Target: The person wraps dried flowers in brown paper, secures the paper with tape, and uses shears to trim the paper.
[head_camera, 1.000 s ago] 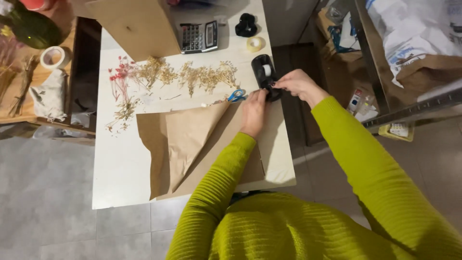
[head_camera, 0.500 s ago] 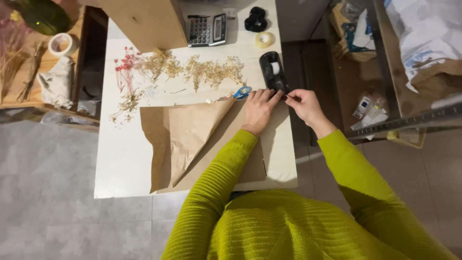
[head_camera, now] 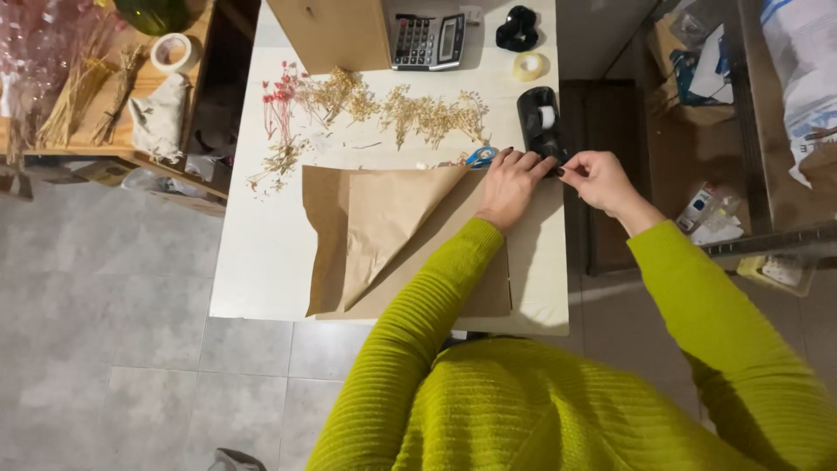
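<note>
Black and squat, the heavy plastic tape dispenser (head_camera: pixel 539 122) sits near the right edge of the white rectangular table (head_camera: pixel 261 253), and both hands meet just at its near end. The left hand (head_camera: pixel 510 187) lies flat with fingers spread on the table beside the dispenser, its fingertips right by the cutter end; the right hand (head_camera: pixel 597 179) is pinched thumb to forefinger at that same end, on what seems a strip of clear tape, though the strip itself is too thin to make out. The two hands are close together, almost touching. Just left of the dispenser, beneath the left hand's knuckles, peep the blue handles of a pair of scissors (head_camera: pixel 479 157). Further left of the dispenser lies a large sheet of brown kraft paper (head_camera: pixel 392 235), one corner folded over into a triangular flap. Behind the paper, left of the dispenser, a row of dried beige and red flower sprigs (head_camera: pixel 375 109) is spread out. Beyond the dispenser rest a small roll of clear tape (head_camera: pixel 531 66), a black rounded object (head_camera: pixel 517 29), a grey desk calculator (head_camera: pixel 427 41) and a brown cardboard box (head_camera: pixel 336 30). Grey floor tiles (head_camera: pixel 113 305) surround the table; far left of the dispenser stands a wooden shelf (head_camera: pixel 105 113) with dried stems and a white tape roll (head_camera: pixel 173 53), and to its right, cluttered shelving (head_camera: pixel 724 113).
</note>
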